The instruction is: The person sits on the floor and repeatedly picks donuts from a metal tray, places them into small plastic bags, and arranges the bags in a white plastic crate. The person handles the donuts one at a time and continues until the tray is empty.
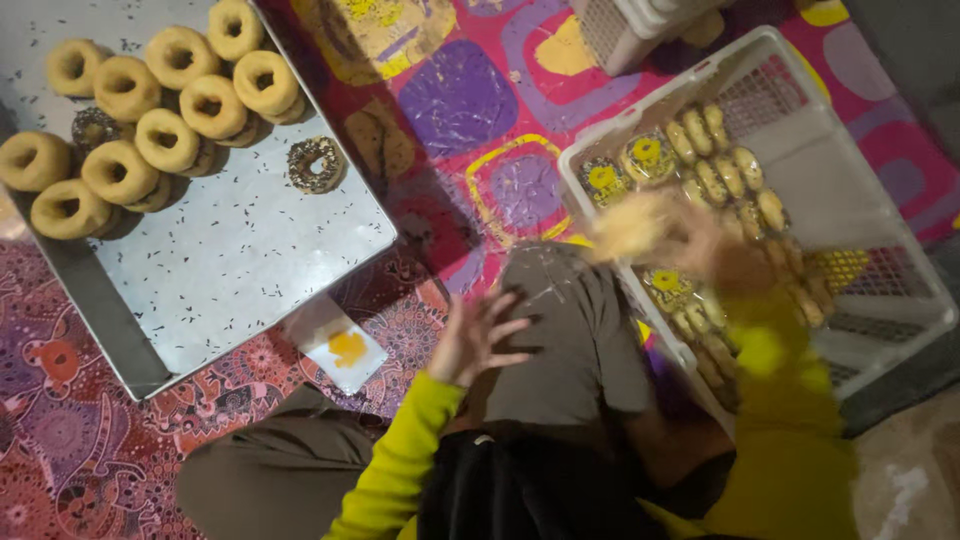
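My left hand (478,335) hovers with fingers spread over my knee, holding nothing. My right hand (700,245) is blurred by motion above the near edge of the white plastic crate (880,230); a pale doughnut-like shape (632,228) seems to be at its fingers, but I cannot tell if it is gripped. The crate holds several clear packets of doughnuts (700,150) with yellow labels. A metal tray (240,250) at the left carries several plain doughnuts (165,140) and a sprinkled chocolate doughnut (315,165).
A colourful patterned mat (470,100) covers the floor. A small white packet with a yellow patch (338,345) lies by the tray's near corner. Another white basket (640,25) stands at the top. My legs in brown trousers (560,340) fill the near middle.
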